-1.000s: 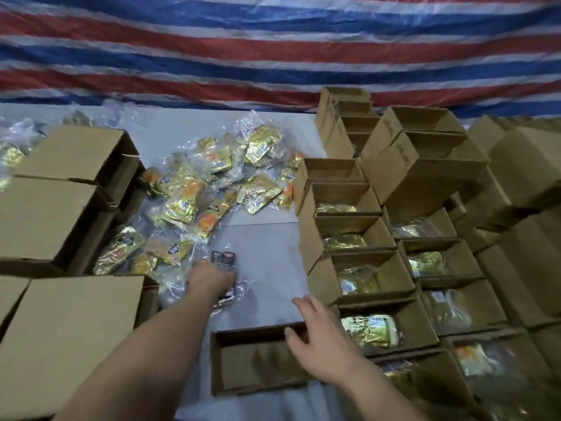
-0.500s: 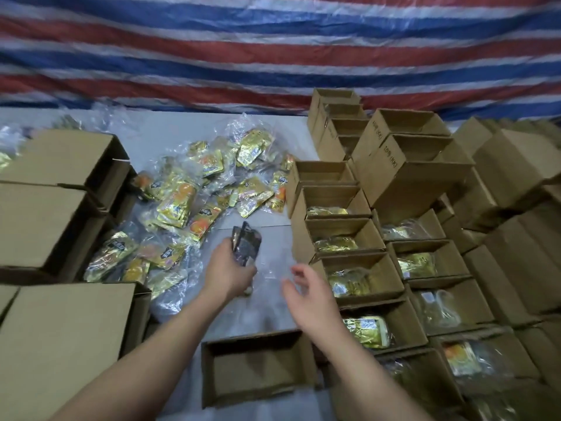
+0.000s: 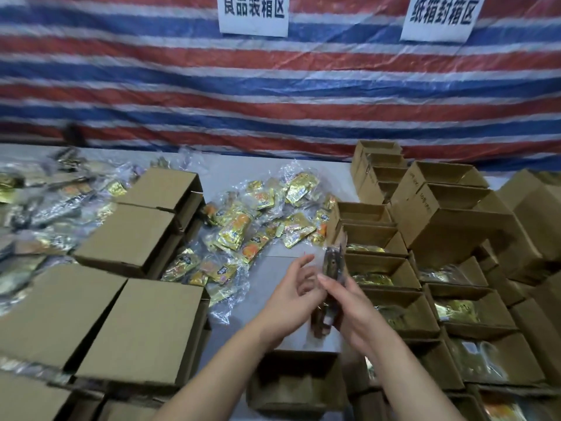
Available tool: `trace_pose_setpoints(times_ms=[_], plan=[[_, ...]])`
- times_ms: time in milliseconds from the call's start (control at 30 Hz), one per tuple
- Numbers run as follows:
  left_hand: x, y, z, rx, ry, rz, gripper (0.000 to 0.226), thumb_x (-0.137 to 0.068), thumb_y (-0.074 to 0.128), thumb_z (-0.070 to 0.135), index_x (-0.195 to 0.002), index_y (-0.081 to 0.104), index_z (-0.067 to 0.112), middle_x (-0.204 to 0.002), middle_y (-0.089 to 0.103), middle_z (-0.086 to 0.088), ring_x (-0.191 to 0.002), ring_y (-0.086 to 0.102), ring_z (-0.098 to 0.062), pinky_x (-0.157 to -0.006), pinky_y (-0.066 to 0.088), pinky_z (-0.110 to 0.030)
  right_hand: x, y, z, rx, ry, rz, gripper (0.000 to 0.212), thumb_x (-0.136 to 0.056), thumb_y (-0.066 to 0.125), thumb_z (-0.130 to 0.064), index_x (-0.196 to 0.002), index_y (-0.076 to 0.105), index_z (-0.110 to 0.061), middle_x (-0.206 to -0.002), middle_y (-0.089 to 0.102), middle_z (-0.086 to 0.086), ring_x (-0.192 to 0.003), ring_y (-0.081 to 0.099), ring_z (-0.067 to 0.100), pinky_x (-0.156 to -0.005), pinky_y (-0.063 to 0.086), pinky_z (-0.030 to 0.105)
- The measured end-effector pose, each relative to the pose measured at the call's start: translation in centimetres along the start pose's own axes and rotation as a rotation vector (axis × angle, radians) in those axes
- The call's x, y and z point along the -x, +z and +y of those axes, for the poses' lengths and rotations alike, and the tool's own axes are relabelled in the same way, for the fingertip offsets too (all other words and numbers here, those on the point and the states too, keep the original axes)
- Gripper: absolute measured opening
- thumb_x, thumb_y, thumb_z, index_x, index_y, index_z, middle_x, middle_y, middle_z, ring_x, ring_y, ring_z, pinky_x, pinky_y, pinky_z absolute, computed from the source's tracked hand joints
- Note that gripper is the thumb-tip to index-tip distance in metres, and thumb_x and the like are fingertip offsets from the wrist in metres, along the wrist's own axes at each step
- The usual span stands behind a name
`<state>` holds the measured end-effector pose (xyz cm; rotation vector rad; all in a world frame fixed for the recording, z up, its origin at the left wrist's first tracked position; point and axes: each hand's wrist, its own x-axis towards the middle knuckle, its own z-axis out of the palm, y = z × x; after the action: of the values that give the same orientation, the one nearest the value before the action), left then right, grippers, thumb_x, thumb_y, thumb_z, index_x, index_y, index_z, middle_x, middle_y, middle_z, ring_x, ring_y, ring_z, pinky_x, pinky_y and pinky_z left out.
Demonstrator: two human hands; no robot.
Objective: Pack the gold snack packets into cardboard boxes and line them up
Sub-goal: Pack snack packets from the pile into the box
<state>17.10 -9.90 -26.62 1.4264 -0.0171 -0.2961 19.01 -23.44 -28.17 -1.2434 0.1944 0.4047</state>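
My left hand (image 3: 293, 294) and my right hand (image 3: 353, 305) meet above the table, both holding a bag of snack packets (image 3: 332, 265) upright between them, seen edge-on and blurred. Below the hands stands an open, empty cardboard box (image 3: 297, 381). A heap of gold snack packets (image 3: 258, 226) in clear plastic lies on the table ahead. To the right run rows of open boxes (image 3: 382, 268), most with gold packets inside.
Cardboard boxes lying on their sides (image 3: 136, 326) crowd the left side, with more bagged packets (image 3: 36, 202) behind them. Taller box stacks (image 3: 440, 208) rise at the back right. A striped tarp with two paper signs (image 3: 253, 13) hangs behind the table.
My left hand picked a bag up from the table and raised it. My right hand left the empty box's edge and came up to take hold of the bag too. The view tilted upward.
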Motion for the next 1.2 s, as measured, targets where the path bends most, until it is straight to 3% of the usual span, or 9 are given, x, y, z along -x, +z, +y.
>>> trace_pose_setpoints(times_ms=[100,200,300,367,467,600,733,967,1200], plan=[[1.1,-1.5,-0.7,-0.126,0.032,0.042,0.044,-0.093,0.061,0.011,-0.129,0.048,0.031,-0.133,0.052,0.012,-0.112,0.062,-0.006,-0.093,0.054,-0.032,0.9,-0.8,0.5,0.190,-0.053,0.043,0.053,-0.069,0.082,-0.025,-0.117,0.062,-0.026,-0.112,0.073,0.007,-0.099,0.071,0.021,-0.079,0.056,0.034],[2.4,-4.4,-3.4,-0.399,0.014,0.299,0.024,-0.093,0.061,0.025,-0.113,0.058,0.039,-0.120,0.062,0.011,-0.109,0.059,-0.004,-0.083,0.053,-0.023,1.5,-1.9,1.9,0.454,-0.060,0.096,0.054,-0.073,0.085,-0.026,-0.114,0.055,-0.044,-0.105,0.072,-0.016,-0.096,0.069,0.005,-0.072,0.054,0.023],[3.5,-6.9,-8.6,-0.741,-0.200,0.234,0.038,-0.096,0.056,0.033,-0.133,0.051,0.025,-0.136,0.053,0.008,-0.123,0.051,-0.010,-0.099,0.041,-0.024,1.7,-2.6,3.6,0.623,0.010,-0.141,0.063,-0.067,0.091,-0.023,-0.115,0.056,-0.042,-0.108,0.070,-0.025,-0.101,0.067,-0.002,-0.077,0.052,0.012],[4.2,-7.7,-12.2,-0.778,-0.327,0.144,0.042,-0.099,0.051,0.035,-0.139,0.045,0.022,-0.139,0.052,0.004,-0.128,0.049,-0.014,-0.104,0.036,-0.022,1.6,-2.4,5.1,0.853,0.042,-0.312,0.060,-0.063,0.091,-0.029,-0.113,0.059,-0.041,-0.110,0.070,-0.021,-0.104,0.066,-0.001,-0.086,0.051,0.015],[4.6,-8.3,-15.2,-0.600,-0.347,0.183,0.015,-0.103,0.044,0.028,-0.112,0.052,0.035,-0.113,0.066,-0.001,-0.105,0.060,-0.017,-0.094,0.045,-0.024,0.3,-1.6,7.4,1.218,0.053,-0.487,0.055,-0.069,0.084,-0.041,-0.118,0.057,-0.036,-0.109,0.067,-0.016,-0.101,0.063,-0.001,-0.092,0.050,0.022],[4.6,-8.4,-16.5,-0.578,-0.288,0.220,0.017,-0.103,0.041,0.030,-0.096,0.049,0.043,-0.094,0.065,0.009,-0.087,0.060,-0.001,-0.077,0.043,-0.017,-1.4,-0.8,8.8,1.342,0.180,-0.619,0.046,-0.085,0.074,-0.036,-0.125,0.056,-0.025,-0.115,0.065,-0.004,-0.103,0.062,0.013,-0.087,0.046,0.021],[4.7,-8.1,-16.4,-0.602,-0.245,0.209,0.012,-0.103,0.038,0.034,-0.099,0.049,0.035,-0.093,0.064,0.004,-0.090,0.060,-0.012,-0.087,0.047,-0.030,-2.7,-0.4,11.6,1.657,0.257,-0.688,0.044,-0.093,0.060,-0.040,-0.128,0.049,-0.016,-0.134,0.057,0.011,-0.122,0.054,0.031,-0.100,0.043,0.034],[5.6,-8.0,-17.7,-0.727,-0.171,0.183,0.012,-0.103,0.035,0.036,-0.105,0.045,0.031,-0.094,0.061,0.006,-0.091,0.060,-0.015,-0.083,0.047,-0.030,-2.6,-1.9,17.0,1.621,0.432,-0.626,0.067,-0.094,0.056,-0.033,-0.153,0.027,-0.021,-0.151,0.042,0.013,-0.137,0.042,0.030,-0.113,0.033,0.035],[5.9,-8.2,-17.6,-0.740,-0.177,0.213,0.010,-0.102,0.034,0.036,-0.106,0.043,0.033,-0.097,0.063,0.005,-0.092,0.061,-0.013,-0.084,0.048,-0.030,-2.0,-2.3,14.5,1.540,0.277,-0.449,0.034,-0.095,0.050,-0.029,-0.126,0.060,-0.019,-0.135,0.059,0.010,-0.125,0.054,0.028,-0.104,0.043,0.030]])
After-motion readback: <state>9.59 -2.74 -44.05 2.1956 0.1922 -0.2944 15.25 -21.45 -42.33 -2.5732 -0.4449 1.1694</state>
